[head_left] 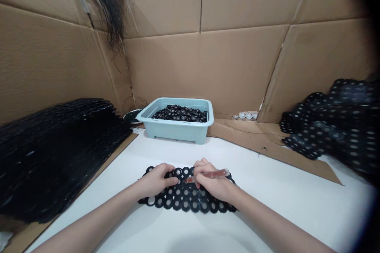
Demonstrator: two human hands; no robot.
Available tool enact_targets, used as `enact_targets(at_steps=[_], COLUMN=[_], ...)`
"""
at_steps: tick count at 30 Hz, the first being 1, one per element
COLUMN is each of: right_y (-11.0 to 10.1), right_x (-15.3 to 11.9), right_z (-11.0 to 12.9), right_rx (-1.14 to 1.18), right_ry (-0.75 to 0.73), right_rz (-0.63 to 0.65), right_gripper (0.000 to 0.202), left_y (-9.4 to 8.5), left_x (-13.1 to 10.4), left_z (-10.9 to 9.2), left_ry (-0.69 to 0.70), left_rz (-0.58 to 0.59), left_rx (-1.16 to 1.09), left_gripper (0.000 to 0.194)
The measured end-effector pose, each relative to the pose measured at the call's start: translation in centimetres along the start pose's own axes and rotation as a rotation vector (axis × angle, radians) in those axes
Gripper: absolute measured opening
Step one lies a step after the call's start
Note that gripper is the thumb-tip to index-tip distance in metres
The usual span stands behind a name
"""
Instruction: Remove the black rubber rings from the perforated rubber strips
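A black mesh of joined rings (186,204) lies flat on the white table (142,227) in front of me. My left hand (157,182) rests on its left part, thumb and fingers pressing on the rings. In my right hand (212,180) is a reddish, see-through pen-like tool (218,173), held like a pen. Its tip points left and down at the rings near the middle of the mesh, close to my left thumb. Whether the tip touches a ring cannot be made out.
A light blue basin (178,132) of black rings stands behind the mesh. Black strands (59,146) are stacked at left, and ringed black mesh (335,122) is heaped at right. Cardboard walls (237,59) surround the table; dark strands (107,8) hang upper left.
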State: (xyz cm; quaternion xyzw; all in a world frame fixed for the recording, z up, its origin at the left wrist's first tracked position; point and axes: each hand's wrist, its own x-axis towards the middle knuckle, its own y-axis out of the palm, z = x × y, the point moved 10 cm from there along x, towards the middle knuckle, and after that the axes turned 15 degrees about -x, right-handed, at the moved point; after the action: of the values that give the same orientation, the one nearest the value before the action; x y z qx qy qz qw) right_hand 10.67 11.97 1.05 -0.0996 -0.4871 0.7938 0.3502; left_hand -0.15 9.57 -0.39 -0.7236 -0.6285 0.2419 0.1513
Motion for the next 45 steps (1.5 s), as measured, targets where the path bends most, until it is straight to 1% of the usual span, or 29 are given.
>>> enact_targets(at_steps=[3,5,7,11,13,15,16,19,21,23,26,28,32,35,38,40,42,43,45], right_y=[-0.2,-0.4,-0.3,-0.5,-1.1,-1.2,-1.1,-1.0,-0.9,-0.8,-0.4,-0.3,0.4,0.6,0.8,0.8,0.8,0.8,0.8], right_x=[-0.5,-0.9,-1.2,-1.1,-0.9,-0.5,-0.3,0.0,0.0,-0.2,-0.4,-0.5,-0.5,-0.7,-0.9,-1.1,-1.2,-1.2,-1.1], right_z=[1.1,2.3,3.2,3.5,3.3,2.6,2.1,0.5,0.2,0.3,-0.1,-0.3,-0.2,0.0,0.6,1.2,1.8,2.0,2.3], right_rx=[-0.135,-0.292,-0.435,-0.571,-0.565,-0.451,-0.359,-0.130,-0.060,-0.019,0.022,0.023,0.021,-0.040,-0.138,-0.244,-0.364,-0.415,-0.489], right_ry=[-0.035,-0.095,-0.145,-0.135,-0.116,-0.098,-0.070,0.051,0.077,0.068,0.110,0.123,0.092,0.059,0.018,-0.014,-0.030,-0.030,-0.014], right_rz=[-0.096,-0.185,-0.234,-0.274,-0.291,-0.241,-0.194,-0.053,0.017,0.070,0.090,0.061,0.025,-0.011,-0.065,-0.143,-0.225,-0.254,-0.277], right_gripper=[0.025,0.022,0.018,0.013,0.012,0.016,0.019,0.028,0.030,0.030,0.029,0.028,0.025,0.025,0.025,0.022,0.018,0.017,0.015], left_y=[-0.3,-0.3,-0.3,0.0,-0.3,-0.5,-0.4,0.6,0.7,0.5,0.3,0.2,0.0,0.1,0.1,0.0,-0.1,-0.1,0.1], left_x=[-0.3,-0.7,-1.1,-1.2,-1.0,-0.8,-0.6,-0.4,-0.5,-0.6,-0.7,-0.6,-0.3,-0.2,-0.4,-0.7,-1.2,-1.4,-1.6], left_z=[0.2,0.4,0.5,0.3,0.1,0.2,0.2,0.0,-0.2,-0.4,-0.3,0.0,0.9,1.4,2.1,2.6,2.6,2.4,1.7], left_ry=[-0.001,-0.011,-0.021,0.016,0.043,0.046,0.043,0.061,0.082,0.093,0.092,0.076,0.029,0.019,0.003,-0.031,-0.041,-0.035,-0.020], left_rz=[-0.090,-0.163,-0.213,-0.194,-0.197,-0.199,-0.176,-0.073,-0.063,-0.081,-0.088,-0.101,-0.127,-0.147,-0.205,-0.273,-0.340,-0.357,-0.346], left_rx=[0.036,0.053,0.045,-0.078,-0.078,-0.025,-0.011,-0.048,-0.063,-0.085,-0.131,-0.139,-0.180,-0.185,-0.214,-0.225,-0.204,-0.191,-0.189], left_gripper=[0.023,0.021,0.021,0.024,0.025,0.027,0.027,0.017,0.016,0.020,0.030,0.034,0.041,0.044,0.045,0.044,0.039,0.036,0.030])
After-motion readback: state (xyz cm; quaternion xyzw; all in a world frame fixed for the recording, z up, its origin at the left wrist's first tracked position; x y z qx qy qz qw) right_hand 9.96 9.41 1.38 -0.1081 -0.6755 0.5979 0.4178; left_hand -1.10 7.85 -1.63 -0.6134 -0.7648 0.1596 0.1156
